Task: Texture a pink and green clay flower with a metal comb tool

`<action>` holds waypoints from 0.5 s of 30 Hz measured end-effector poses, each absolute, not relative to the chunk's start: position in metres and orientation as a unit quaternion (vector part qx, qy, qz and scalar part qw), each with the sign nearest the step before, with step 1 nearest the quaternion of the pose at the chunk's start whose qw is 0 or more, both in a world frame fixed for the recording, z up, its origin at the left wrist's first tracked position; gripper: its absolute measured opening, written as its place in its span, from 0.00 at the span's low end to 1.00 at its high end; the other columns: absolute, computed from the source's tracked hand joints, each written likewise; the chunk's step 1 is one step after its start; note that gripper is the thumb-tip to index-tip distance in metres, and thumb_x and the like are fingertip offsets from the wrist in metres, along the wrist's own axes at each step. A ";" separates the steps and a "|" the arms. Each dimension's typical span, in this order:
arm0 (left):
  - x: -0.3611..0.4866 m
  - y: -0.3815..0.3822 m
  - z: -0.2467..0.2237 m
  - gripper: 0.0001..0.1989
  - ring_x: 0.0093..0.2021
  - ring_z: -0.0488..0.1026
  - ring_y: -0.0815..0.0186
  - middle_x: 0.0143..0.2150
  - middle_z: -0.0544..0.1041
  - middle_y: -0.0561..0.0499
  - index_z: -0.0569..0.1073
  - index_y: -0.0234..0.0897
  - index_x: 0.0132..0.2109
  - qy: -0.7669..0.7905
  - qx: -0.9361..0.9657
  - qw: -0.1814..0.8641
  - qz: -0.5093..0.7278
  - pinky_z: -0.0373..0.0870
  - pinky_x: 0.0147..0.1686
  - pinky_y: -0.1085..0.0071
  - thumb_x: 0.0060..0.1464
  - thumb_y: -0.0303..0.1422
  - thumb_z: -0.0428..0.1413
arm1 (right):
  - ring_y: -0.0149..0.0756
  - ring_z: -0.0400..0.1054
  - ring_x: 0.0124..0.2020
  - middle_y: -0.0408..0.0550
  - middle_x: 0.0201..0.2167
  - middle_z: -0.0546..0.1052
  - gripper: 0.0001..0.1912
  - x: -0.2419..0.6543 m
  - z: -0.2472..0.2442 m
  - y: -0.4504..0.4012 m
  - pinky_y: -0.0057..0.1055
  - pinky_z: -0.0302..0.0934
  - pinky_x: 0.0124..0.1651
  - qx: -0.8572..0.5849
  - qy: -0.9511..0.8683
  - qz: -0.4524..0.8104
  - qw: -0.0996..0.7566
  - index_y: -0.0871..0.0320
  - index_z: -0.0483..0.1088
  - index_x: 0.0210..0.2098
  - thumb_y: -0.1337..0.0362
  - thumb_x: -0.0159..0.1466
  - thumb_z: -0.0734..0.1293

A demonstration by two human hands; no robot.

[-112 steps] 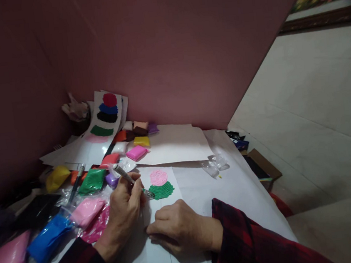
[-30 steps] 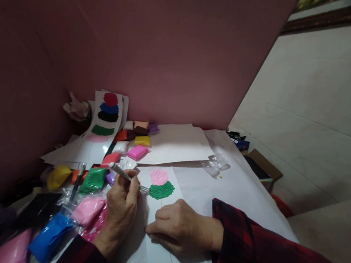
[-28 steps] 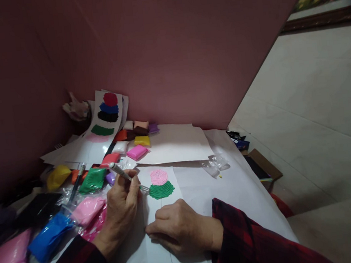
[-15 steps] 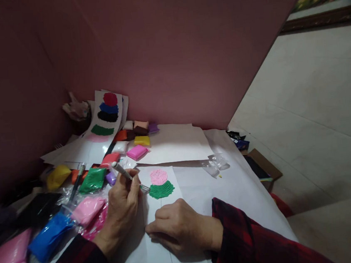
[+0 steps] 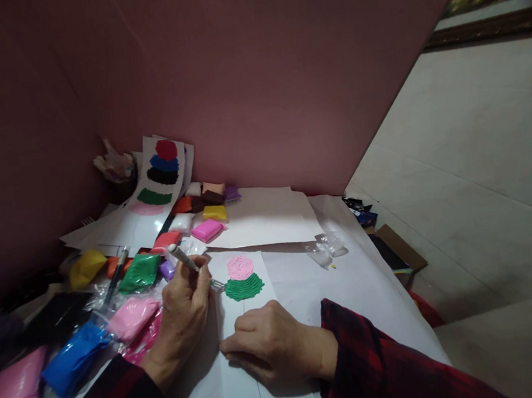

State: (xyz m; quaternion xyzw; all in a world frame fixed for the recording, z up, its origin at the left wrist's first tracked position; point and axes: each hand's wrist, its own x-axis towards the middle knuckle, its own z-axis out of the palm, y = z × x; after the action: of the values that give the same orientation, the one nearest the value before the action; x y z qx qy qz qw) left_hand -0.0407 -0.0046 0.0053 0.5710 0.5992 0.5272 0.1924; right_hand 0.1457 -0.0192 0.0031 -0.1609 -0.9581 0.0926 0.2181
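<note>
My left hand (image 5: 187,308) is closed round a grey-white fork-like tool (image 5: 185,257), whose prongs point at the left edge of a ridged green clay shape (image 5: 245,287). Above the green shape, and touching it, lies a textured pink clay round (image 5: 240,267). Both are on a white paper strip (image 5: 241,391) with a thin drawn line running down it. My right hand (image 5: 272,344) rests on the strip below the clay, its fingers curled; whatever its fingertips may hold is hidden.
Bagged clay in many colours, such as a green pack (image 5: 140,273) and a blue pack (image 5: 76,360), covers the left side. A paper with coloured clay shapes (image 5: 168,171) leans at the back left. Crumpled clear plastic (image 5: 327,249) lies right of the strip.
The tool's prongs have shifted very slightly left along with my left hand. My right hand stays in the same place.
</note>
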 end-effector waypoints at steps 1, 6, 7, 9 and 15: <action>-0.041 -0.004 0.005 0.07 0.26 0.69 0.66 0.28 0.70 0.56 0.68 0.41 0.42 0.598 0.571 0.192 0.529 0.65 0.28 0.69 0.60 0.38 0.52 | 0.30 0.61 0.24 0.41 0.26 0.71 0.10 0.146 0.003 -0.019 0.30 0.47 0.24 -0.161 -0.957 0.092 0.221 0.58 0.72 0.39 0.62 0.68 0.61; -0.041 -0.005 0.004 0.06 0.26 0.69 0.66 0.28 0.71 0.56 0.68 0.41 0.42 0.597 0.560 0.195 0.540 0.65 0.28 0.70 0.59 0.37 0.52 | 0.30 0.61 0.24 0.42 0.25 0.71 0.09 0.145 0.005 -0.019 0.30 0.47 0.24 -0.160 -0.955 0.094 0.229 0.58 0.73 0.39 0.62 0.68 0.61; -0.042 -0.005 0.004 0.06 0.26 0.69 0.66 0.28 0.71 0.56 0.68 0.41 0.42 0.597 0.559 0.190 0.543 0.65 0.28 0.70 0.59 0.37 0.53 | 0.30 0.61 0.24 0.42 0.25 0.72 0.09 0.145 0.005 -0.019 0.29 0.48 0.24 -0.160 -0.956 0.095 0.228 0.58 0.73 0.39 0.62 0.68 0.61; -0.041 -0.005 0.003 0.06 0.25 0.69 0.67 0.27 0.70 0.57 0.69 0.41 0.42 0.597 0.555 0.185 0.549 0.65 0.28 0.70 0.59 0.37 0.53 | 0.30 0.62 0.24 0.42 0.25 0.72 0.09 0.145 0.005 -0.020 0.29 0.48 0.24 -0.161 -0.956 0.095 0.226 0.58 0.73 0.39 0.63 0.68 0.61; -0.038 -0.005 0.006 0.07 0.22 0.68 0.67 0.24 0.68 0.58 0.68 0.41 0.43 0.584 0.546 0.223 0.558 0.65 0.24 0.71 0.60 0.38 0.52 | 0.30 0.62 0.24 0.42 0.26 0.72 0.10 0.145 0.005 -0.020 0.29 0.48 0.24 -0.162 -0.956 0.093 0.227 0.58 0.72 0.39 0.62 0.68 0.61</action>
State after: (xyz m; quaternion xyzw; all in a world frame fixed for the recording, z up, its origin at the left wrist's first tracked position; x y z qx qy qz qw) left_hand -0.0376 -0.0051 0.0057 0.5457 0.5838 0.5583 0.2228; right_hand 0.1452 -0.0196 0.0049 -0.1616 -0.9559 0.0934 0.2268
